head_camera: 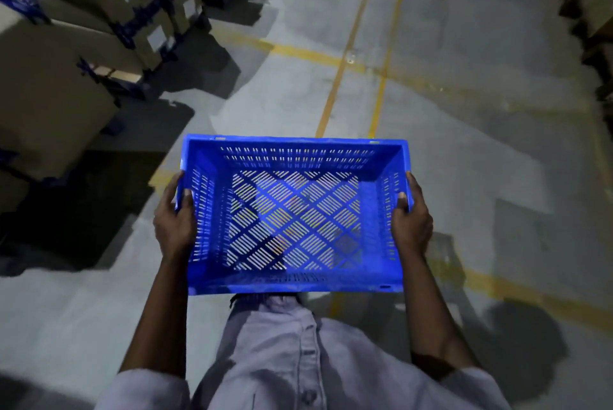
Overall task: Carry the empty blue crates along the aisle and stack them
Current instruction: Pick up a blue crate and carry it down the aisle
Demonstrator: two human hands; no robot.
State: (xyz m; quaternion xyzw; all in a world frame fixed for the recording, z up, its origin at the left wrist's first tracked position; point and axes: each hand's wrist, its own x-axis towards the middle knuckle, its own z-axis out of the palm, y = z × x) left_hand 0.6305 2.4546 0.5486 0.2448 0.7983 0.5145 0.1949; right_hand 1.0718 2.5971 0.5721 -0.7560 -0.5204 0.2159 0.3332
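An empty blue crate (295,214) is held level, the left hand (174,220) and right hand (411,220) each grasping a side rim. Below lies grey floor (464,151) with yellow lines (341,68); cardboard boxes (49,94) stand left.

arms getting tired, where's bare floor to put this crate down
Bare floor lies ahead and to the right of the crate, around the yellow lines. The left side is crowded with stacked cardboard boxes.

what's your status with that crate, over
Blue crate empty, off the floor. Left hand and right hand gripping its side rims. Cardboard boxes stacked on left, beside the path.
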